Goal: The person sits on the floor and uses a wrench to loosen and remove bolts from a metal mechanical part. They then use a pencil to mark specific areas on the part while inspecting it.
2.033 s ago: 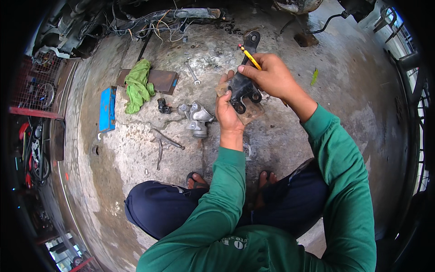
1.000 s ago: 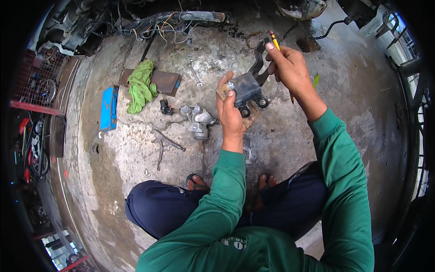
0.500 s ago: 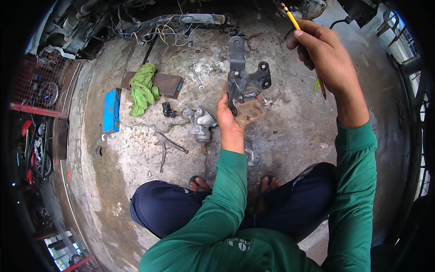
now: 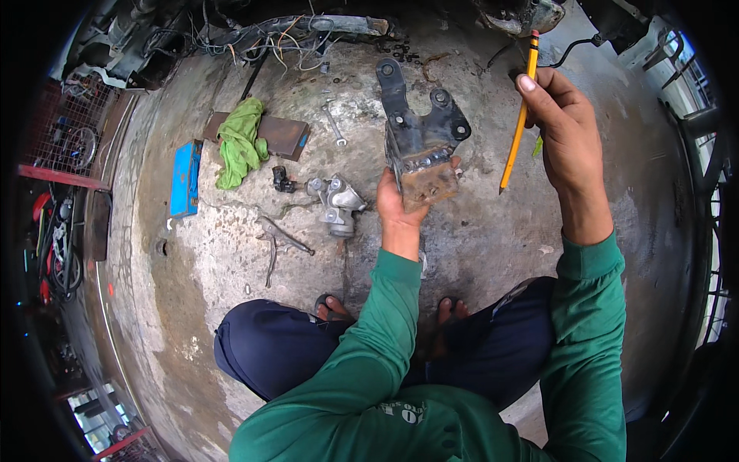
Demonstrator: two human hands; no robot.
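My left hand is closed round the lower end of a black metal bracket, held up off the floor. The bracket has several bolt holes, a weld seam and a rusty bare plate at its lower end, which faces me. Most of my left fingers are hidden behind it. Up and to the right, my right hand pinches a yellow pencil between thumb and fingers. Its pink eraser points up and its dark tip points down, apart from the bracket.
Left of the bracket, a silver metal housing, pliers and a wrench lie on the concrete floor. Farther left are a blue box and a green rag over a brown metal bar. Loose wires hang at the far edge.
The bracket has turned in my left hand, so its rusty plate and weld now show. My right hand has moved slightly down, and the pencil stands more upright with its tip swung left.
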